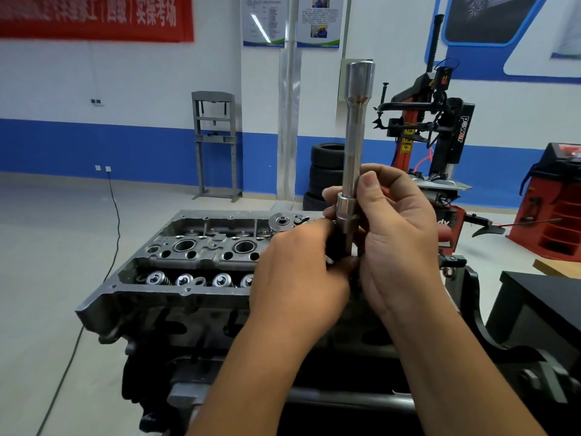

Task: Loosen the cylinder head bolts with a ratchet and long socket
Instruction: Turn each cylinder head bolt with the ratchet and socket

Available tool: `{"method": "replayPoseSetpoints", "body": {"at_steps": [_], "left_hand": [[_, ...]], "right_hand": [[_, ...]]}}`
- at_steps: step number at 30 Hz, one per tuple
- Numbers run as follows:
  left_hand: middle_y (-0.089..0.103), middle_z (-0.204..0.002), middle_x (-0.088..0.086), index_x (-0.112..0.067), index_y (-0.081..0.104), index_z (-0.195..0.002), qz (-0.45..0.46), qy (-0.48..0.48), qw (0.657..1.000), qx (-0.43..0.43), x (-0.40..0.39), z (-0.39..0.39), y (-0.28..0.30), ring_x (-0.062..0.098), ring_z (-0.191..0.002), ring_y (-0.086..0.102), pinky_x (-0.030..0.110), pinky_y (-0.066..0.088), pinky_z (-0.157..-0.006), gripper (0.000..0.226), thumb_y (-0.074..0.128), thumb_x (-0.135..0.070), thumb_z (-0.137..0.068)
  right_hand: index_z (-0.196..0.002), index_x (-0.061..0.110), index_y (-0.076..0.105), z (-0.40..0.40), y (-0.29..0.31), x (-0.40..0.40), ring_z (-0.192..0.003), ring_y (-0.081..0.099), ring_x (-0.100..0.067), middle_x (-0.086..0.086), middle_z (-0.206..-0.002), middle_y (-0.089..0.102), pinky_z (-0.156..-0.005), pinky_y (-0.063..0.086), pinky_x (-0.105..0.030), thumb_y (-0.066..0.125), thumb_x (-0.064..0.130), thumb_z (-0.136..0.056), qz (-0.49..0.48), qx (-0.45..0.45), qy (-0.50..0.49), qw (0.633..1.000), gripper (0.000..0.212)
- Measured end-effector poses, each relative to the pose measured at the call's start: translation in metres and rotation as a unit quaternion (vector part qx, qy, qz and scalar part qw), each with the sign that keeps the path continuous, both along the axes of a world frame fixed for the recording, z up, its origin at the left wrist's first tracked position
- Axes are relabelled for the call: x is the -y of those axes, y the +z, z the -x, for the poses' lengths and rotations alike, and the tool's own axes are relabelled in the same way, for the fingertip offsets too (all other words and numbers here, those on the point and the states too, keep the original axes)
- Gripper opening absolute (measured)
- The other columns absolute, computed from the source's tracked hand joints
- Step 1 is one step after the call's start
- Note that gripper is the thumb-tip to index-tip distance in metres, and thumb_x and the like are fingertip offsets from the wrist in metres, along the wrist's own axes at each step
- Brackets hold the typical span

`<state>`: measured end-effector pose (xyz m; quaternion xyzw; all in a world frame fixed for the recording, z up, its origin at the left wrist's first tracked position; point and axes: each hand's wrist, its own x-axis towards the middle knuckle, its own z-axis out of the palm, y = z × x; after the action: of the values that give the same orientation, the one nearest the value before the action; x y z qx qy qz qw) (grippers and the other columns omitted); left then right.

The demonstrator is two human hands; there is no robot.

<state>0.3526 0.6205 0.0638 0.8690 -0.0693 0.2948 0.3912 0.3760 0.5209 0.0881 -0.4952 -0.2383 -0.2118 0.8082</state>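
Both hands, left [298, 262] and right [399, 234], grip the upright long socket [355, 136], seemingly on its ratchet [284, 222].

A long polished steel socket [354, 146] stands upright at centre frame, wider end up. A chrome ratchet head [284, 222] lies flat left of its base. The grey aluminium cylinder head [176, 256], valve springs exposed, sits lower left.

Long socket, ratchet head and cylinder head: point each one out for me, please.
long socket [352, 146]: head view, middle of the upright chrome shaft.
ratchet head [284, 222]: head view, round face left of the hands.
cylinder head [201, 247]: head view, top face between two round bores.
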Motion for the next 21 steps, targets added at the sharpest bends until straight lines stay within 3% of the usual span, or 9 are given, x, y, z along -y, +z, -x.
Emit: {"method": "replayPoseSetpoints", "body": {"at_steps": [3, 5, 9, 13, 16, 21], "left_hand": [[0.076, -0.096, -0.015, -0.040, 0.067, -0.107, 0.004, -0.001, 1.000, 0.011, -0.0003, -0.0004, -0.0020, 0.015, -0.092, 0.071, 0.041, 0.060, -0.077, 0.025, 0.078, -0.041, -0.084], [0.076, -0.098, -0.017, -0.040, 0.068, -0.108, 0.008, -0.006, 1.000, 0.011, -0.0010, -0.0010, -0.0027, 0.013, -0.094, 0.071, 0.041, 0.060, -0.079, 0.025, 0.077, -0.042, -0.085], [0.076, -0.097, -0.016, -0.039, 0.071, -0.107, 0.004, -0.005, 1.000, 0.007, -0.0011, -0.0028, -0.0024, 0.012, -0.093, 0.071, 0.040, 0.060, -0.081, 0.023, 0.077, -0.044, -0.086], [0.073, -0.087, -0.009, -0.034, 0.071, -0.103, 0.012, -0.038, 0.999, 0.001, -0.0009, -0.0031, -0.0008, 0.021, -0.084, 0.069, 0.044, 0.058, -0.074, 0.022, 0.063, -0.050, -0.091], [0.075, -0.090, -0.009, -0.036, 0.072, -0.107, 0.025, -0.053, 0.998, 0.002, -0.0018, -0.0027, -0.0002, 0.022, -0.088, 0.071, 0.045, 0.058, -0.077, 0.024, 0.061, -0.051, -0.092], [0.077, -0.092, -0.018, -0.047, 0.071, -0.109, 0.076, -0.053, 0.996, 0.006, 0.0002, -0.0021, -0.0005, 0.011, -0.091, 0.073, 0.041, 0.061, -0.080, 0.038, 0.060, -0.064, -0.077]], "right_hand": [[-0.088, 0.023, 0.069, 0.0021, 0.0007, 0.0002, -0.072, 0.070, -0.022, -0.008, -0.082, 0.075, -0.069, 0.058, -0.031, 0.083, 0.045, -0.072, 0.010, 0.009, -0.024, 1.000, 0.031], [-0.082, 0.026, 0.069, 0.0019, -0.0005, 0.0003, -0.072, 0.071, -0.023, -0.005, -0.078, 0.072, -0.070, 0.058, -0.032, 0.090, 0.044, -0.061, 0.015, 0.020, -0.057, 0.998, 0.035], [-0.083, 0.020, 0.067, 0.0008, -0.0018, 0.0018, -0.071, 0.076, -0.030, -0.011, -0.078, 0.075, -0.062, 0.060, -0.035, 0.085, 0.035, -0.073, -0.015, 0.016, -0.031, 0.999, 0.026], [-0.090, 0.021, 0.064, 0.0003, -0.0003, -0.0004, -0.067, 0.073, -0.029, -0.019, -0.084, 0.075, -0.059, 0.059, -0.036, 0.074, 0.035, -0.082, -0.025, -0.002, 0.011, 1.000, 0.019], [-0.084, 0.026, 0.068, 0.0001, 0.0009, -0.0014, -0.066, 0.071, -0.026, -0.015, -0.083, 0.075, -0.060, 0.058, -0.035, 0.078, 0.039, -0.078, -0.023, -0.004, 0.012, 1.000, 0.017], [-0.078, 0.026, 0.074, -0.0009, -0.0006, 0.0021, -0.069, 0.071, -0.019, -0.004, -0.075, 0.071, -0.064, 0.058, -0.030, 0.087, 0.040, -0.068, -0.003, 0.002, -0.028, 1.000, 0.021]]}}
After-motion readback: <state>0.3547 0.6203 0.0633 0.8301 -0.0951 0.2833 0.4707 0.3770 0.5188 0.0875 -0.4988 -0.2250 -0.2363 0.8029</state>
